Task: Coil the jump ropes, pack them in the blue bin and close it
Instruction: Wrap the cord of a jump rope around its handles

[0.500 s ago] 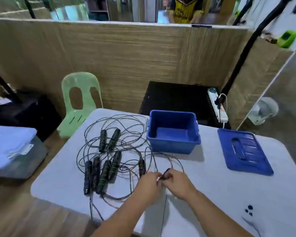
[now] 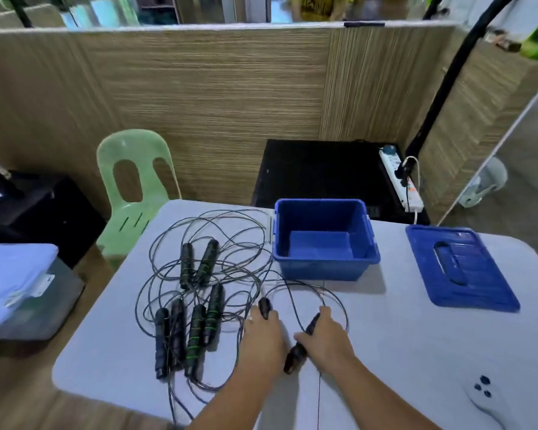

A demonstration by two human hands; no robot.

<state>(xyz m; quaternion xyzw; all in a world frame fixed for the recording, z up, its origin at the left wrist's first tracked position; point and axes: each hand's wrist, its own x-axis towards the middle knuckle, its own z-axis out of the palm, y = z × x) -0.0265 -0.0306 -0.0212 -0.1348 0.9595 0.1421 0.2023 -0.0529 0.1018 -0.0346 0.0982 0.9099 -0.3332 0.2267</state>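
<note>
Ropes [image 2: 213, 308] beside open blue bin [image 2: 323, 270]

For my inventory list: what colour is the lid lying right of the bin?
The lid is blue, clearest in the head view.

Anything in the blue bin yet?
Empty: the bin shows only its bare blue floor; the ropes are all outside it, on the table.

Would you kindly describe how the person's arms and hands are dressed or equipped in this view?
The left hand and right hand are bare: no gloves, rings or watch visible. Both forearms are uncovered, with no sleeve reaching into the head view.
</note>
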